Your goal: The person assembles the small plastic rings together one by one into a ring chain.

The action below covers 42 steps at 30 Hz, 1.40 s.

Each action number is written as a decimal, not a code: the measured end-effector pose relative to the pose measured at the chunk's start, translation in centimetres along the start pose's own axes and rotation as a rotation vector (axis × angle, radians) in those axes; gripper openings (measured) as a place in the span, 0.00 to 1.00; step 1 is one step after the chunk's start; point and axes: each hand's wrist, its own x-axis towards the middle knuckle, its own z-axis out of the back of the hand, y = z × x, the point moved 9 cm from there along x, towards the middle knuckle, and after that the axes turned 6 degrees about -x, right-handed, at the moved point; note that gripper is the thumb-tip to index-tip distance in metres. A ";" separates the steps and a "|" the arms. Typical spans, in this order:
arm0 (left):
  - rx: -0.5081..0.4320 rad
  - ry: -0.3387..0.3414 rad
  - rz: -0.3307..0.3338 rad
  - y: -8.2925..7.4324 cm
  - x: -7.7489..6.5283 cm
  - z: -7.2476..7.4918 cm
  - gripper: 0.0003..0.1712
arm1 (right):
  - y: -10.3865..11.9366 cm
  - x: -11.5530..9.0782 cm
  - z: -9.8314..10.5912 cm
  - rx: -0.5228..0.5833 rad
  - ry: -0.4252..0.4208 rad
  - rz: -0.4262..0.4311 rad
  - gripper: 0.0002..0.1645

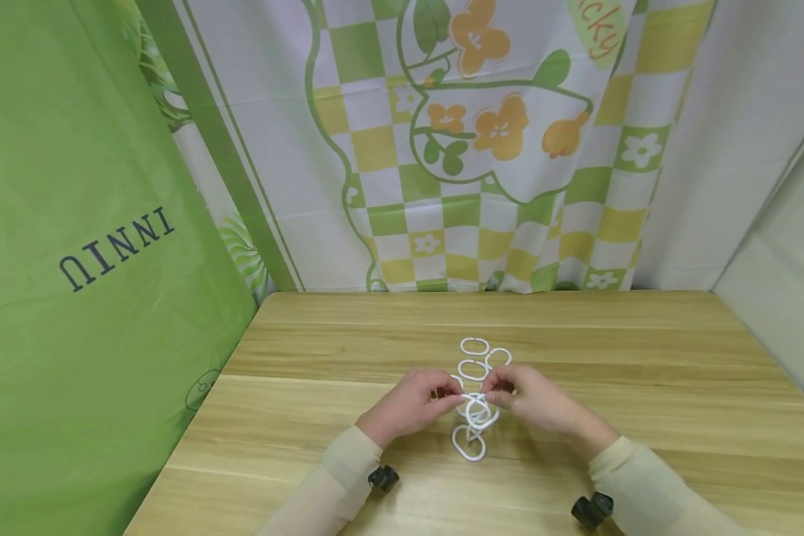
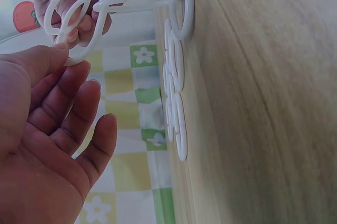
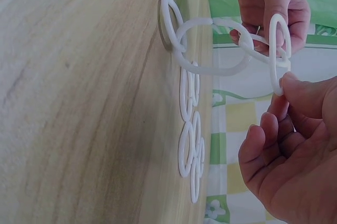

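Several white oval plastic rings, like shower curtain rings, are in view. My left hand point(image 1: 412, 402) pinches one ring point(image 2: 98, 33) between thumb and forefinger. Close on its right, my right hand point(image 1: 543, 402) pinches another ring point(image 3: 273, 50) by its edge. These two rings cross each other; whether they are fully linked I cannot tell. From the left hand's ring hangs a third ring point(image 3: 221, 71), which passes through a lower ring point(image 3: 167, 16) that touches the table. The other fingers of both hands are loosely bent.
Beyond the hands, more loose rings point(image 1: 474, 353) lie in a group on the wooden table point(image 1: 295, 439). A patterned curtain point(image 1: 375, 152) hangs behind the table, and a green cloth point(image 1: 74, 372) hangs along its left side.
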 end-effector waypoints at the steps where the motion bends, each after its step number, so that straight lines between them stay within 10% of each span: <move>1: -0.001 0.000 -0.002 0.0 0.0 0.0 0.05 | 0.0 0.0 0.0 0.001 0.000 0.003 0.06; 42: -0.035 -0.013 -0.031 -0.2 -0.3 0.4 0.03 | -0.5 0.0 -0.5 0.037 -0.018 -0.067 0.04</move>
